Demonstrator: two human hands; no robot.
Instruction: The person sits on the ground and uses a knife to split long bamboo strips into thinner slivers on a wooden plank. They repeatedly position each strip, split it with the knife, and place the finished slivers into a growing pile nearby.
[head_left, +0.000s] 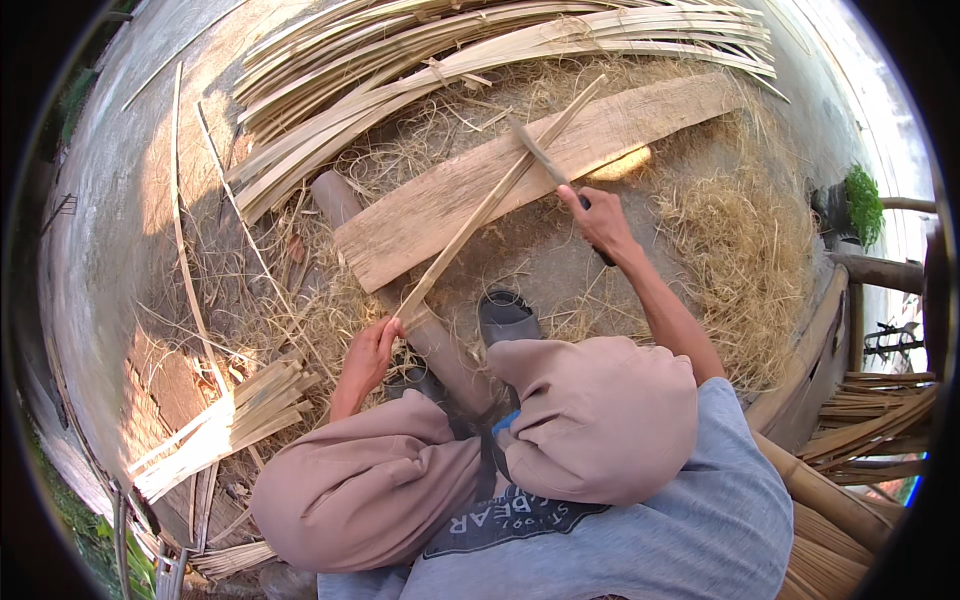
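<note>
Left hand (374, 346), eight o'clock: pinches pale strip (478, 213). Right hand (602, 222), two o'clock: grips knife (543, 160). Wooden board (600, 140): twelve o'clock.

Around me is a rough, daylit craft workshop, seemingly for wood or bamboo: long pale strips (500, 60) are stacked beyond a broad plank (430, 220), a knife (541, 158) is held over that plank, curly shavings (740, 250) lie heaped on the partly sunlit grey floor (105, 230), and round poles (880, 271) run along the right side, near a leafy green plant (863, 205)
</note>
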